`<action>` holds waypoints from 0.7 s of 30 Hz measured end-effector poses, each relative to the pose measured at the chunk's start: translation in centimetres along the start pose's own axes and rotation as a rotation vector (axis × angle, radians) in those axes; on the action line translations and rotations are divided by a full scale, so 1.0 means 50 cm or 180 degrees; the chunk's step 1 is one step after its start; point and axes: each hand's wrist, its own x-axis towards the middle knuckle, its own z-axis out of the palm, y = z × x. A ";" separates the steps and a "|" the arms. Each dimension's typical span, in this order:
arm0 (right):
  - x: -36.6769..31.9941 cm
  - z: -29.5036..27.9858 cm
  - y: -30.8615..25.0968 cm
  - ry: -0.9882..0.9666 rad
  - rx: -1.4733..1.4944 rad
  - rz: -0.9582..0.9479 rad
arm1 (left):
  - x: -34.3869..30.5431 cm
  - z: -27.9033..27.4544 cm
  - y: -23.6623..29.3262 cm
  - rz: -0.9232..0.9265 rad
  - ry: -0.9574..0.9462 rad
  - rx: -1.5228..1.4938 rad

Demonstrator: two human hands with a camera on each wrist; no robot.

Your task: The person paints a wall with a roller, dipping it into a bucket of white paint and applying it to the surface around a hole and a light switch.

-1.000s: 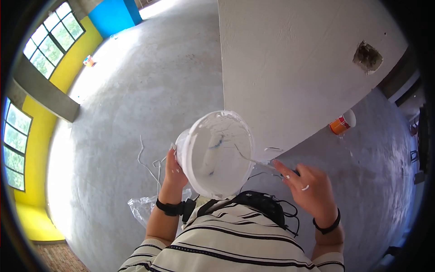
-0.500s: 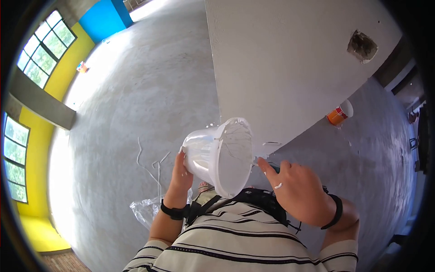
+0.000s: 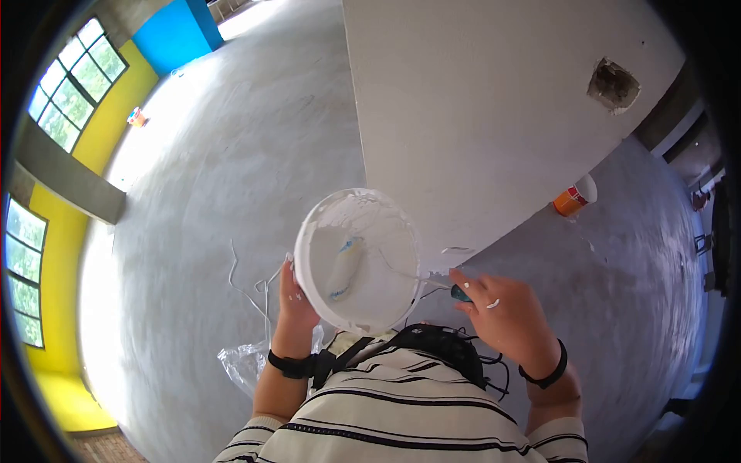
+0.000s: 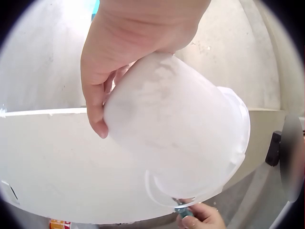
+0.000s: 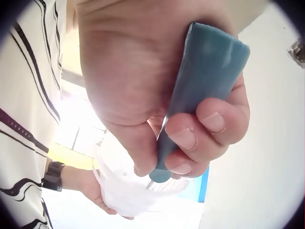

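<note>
In the head view my left hand (image 3: 297,302) holds a white plastic bucket (image 3: 302,266) from its left side, tilted so its mouth faces up toward me. Its fingers curl round the lower end of the bucket, as the left wrist view shows. White paint coats the inside wall, and a paint roller (image 3: 349,268) with blue-marked ends lies against it within the bucket. A bent wire frame runs out over the rim to the roller's teal handle (image 5: 205,76). My right hand (image 3: 511,318) grips that handle, fingers wrapped round it. Specks of white paint dot both hands.
A white wall (image 3: 494,116) with a square hole (image 3: 614,85) rises ahead on the right. Beside its base stands an orange and white bucket (image 3: 573,199). Clear plastic sheet (image 3: 243,366) and a white cord (image 3: 235,274) lie on the grey floor at left.
Half a second ago the bucket was turned rightward, showing its outer side and hiding the roller. Now its mouth faces me again, the roller shows inside, and my right hand has shifted slightly.
</note>
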 end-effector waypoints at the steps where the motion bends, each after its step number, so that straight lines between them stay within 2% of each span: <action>1: -0.004 0.013 0.009 -0.0017 0.0010 -0.0037 | -0.007 0.000 0.000 -0.0146 0.0285 -0.0009; 4: -0.013 0.037 0.023 0.0066 0.0528 0.0102 | -0.007 -0.017 -0.009 -0.0238 0.0342 -0.0160; 6: -0.025 0.040 0.024 0.0036 0.1136 0.0536 | -0.006 -0.010 -0.017 -0.0230 0.0309 -0.0125; 7: -0.030 0.042 0.029 0.0032 0.1127 0.0531 | -0.007 -0.008 -0.017 -0.0225 0.0309 -0.0135; 9: -0.037 0.052 0.047 -0.0466 0.1804 0.0909 | -0.007 0.002 -0.015 -0.0134 0.0020 -0.0168; 10: -0.038 0.055 0.055 -0.0459 0.1795 0.0907 | -0.005 0.011 -0.015 -0.0129 0.0011 -0.0172; 12: -0.039 0.062 0.071 -0.0989 0.3194 0.1358 | 0.001 0.028 -0.017 0.0052 0.0055 -0.0058; 13: -0.040 0.066 0.076 -0.0987 0.3186 0.1362 | 0.001 0.027 -0.018 0.0050 0.0050 -0.0065; 15: -0.041 0.073 0.083 -0.1284 0.4381 0.1326 | 0.003 0.020 -0.017 0.0103 0.0093 -0.0087; 16: -0.044 0.079 0.085 -0.1285 0.4371 0.1323 | 0.003 0.018 -0.018 0.0110 0.0089 -0.0094; 18: -0.054 0.091 0.086 -0.1473 0.5138 0.1235 | 0.004 0.011 -0.021 0.0242 0.0028 0.0082; 19: -0.056 0.095 0.088 -0.1476 0.5126 0.1231 | 0.006 0.006 -0.025 0.0251 0.0026 0.0074; 21: -0.061 0.099 0.088 -0.1631 0.5716 0.1257 | 0.007 0.002 -0.026 0.0183 -0.0017 -0.0039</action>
